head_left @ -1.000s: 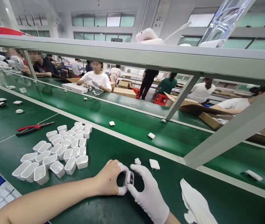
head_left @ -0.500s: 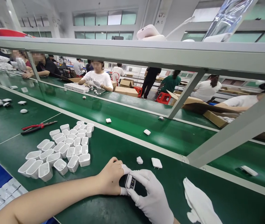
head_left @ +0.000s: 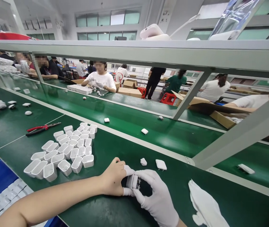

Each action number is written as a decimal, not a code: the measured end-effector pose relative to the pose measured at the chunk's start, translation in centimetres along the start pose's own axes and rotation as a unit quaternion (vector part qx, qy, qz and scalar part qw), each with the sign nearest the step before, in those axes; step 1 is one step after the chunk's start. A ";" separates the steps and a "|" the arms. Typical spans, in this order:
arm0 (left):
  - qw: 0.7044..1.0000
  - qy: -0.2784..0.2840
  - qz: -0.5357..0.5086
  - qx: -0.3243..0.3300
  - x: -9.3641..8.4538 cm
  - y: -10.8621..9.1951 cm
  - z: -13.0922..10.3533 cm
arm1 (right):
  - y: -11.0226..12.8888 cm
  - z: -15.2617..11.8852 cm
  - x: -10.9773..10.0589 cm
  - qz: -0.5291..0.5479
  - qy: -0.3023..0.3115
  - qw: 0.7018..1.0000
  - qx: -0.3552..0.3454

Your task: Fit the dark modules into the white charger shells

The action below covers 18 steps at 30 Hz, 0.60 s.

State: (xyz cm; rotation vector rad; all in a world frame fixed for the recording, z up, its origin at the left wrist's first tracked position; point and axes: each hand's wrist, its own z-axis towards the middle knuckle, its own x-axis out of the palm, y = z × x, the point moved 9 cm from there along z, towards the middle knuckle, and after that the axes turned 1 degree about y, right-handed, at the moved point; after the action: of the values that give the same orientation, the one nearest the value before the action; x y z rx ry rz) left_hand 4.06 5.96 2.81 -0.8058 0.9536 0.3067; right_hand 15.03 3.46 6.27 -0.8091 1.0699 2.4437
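Drifting leftward since a second ago, two small white pieces on the far conveyor belt (head_left: pixel 129 121) now lie further along, while the small white casing (head_left: pixel 133 182) between the worker's hands has been turned so its pronged end faces right instead of showing its open dark inside. Across the belt, other people sit at their own benches among cardboard boxes. On the green bench (head_left: pixel 96 208) nearer the camera, a cluster of empty white shells (head_left: pixel 65 149) stands in rows, open side up, well to the left of the hands and untouched, which suggests many pieces are yet to be handled. Red-handled pliers (head_left: pixel 42 128) lie beyond them. A crumpled white cloth (head_left: pixel 204 206) lies to the right of the hands. The left hand (head_left: pixel 114 179), bare but for white finger covers, pinches the casing's left side between thumb and forefinger; the gloved right hand (head_left: pixel 153 192) closes over it from the right, fingers curled around it. The casing sits just above the bench, between both hands. Two loose white parts, a flat lid (head_left: pixel 161 164) and a small cap (head_left: pixel 143 161), lie just beyond, not yet fitted by the look of it.
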 end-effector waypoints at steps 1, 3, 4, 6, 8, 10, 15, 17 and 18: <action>1.000 -0.010 -0.010 0.001 -0.3 0.0 -0.1 | -0.2 -0.1 0.0 0.007 -0.004 1.000 0.008; 0.999 -0.028 -0.026 -0.007 -0.8 0.2 -0.1 | -0.7 -0.1 -0.1 0.020 -0.011 1.000 0.016; 0.999 -0.034 -0.033 -0.014 -1.0 0.3 -0.1 | -0.9 -0.1 -0.2 0.025 -0.014 0.999 0.017; 0.998 -0.043 -0.044 -0.026 -1.4 0.6 0.0 | -1.4 -0.1 -0.4 0.028 -0.018 0.999 0.023; 0.997 -0.057 -0.048 -0.036 -1.9 0.8 0.2 | -2.0 0.0 -0.9 0.022 -0.026 0.999 0.042; 0.996 -0.069 -0.036 -0.034 -2.1 0.8 0.3 | -2.1 0.2 -1.2 0.016 -0.022 0.998 0.059; 0.997 -0.051 0.051 0.011 -1.3 0.0 0.3 | -1.4 0.3 0.6 0.064 0.064 0.987 0.136; 0.995 -0.041 0.088 0.025 -0.8 -0.2 0.3 | -1.4 0.0 1.7 0.100 0.096 0.972 0.190; 0.994 -0.036 0.104 0.028 -0.6 -0.4 0.2 | -1.3 -0.2 2.3 0.121 0.111 0.963 0.213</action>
State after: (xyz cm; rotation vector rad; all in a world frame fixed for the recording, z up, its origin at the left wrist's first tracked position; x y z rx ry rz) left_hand 4.10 5.96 3.51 -0.6407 0.9763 0.4827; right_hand 14.02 4.34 4.04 -0.8588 1.7961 2.2077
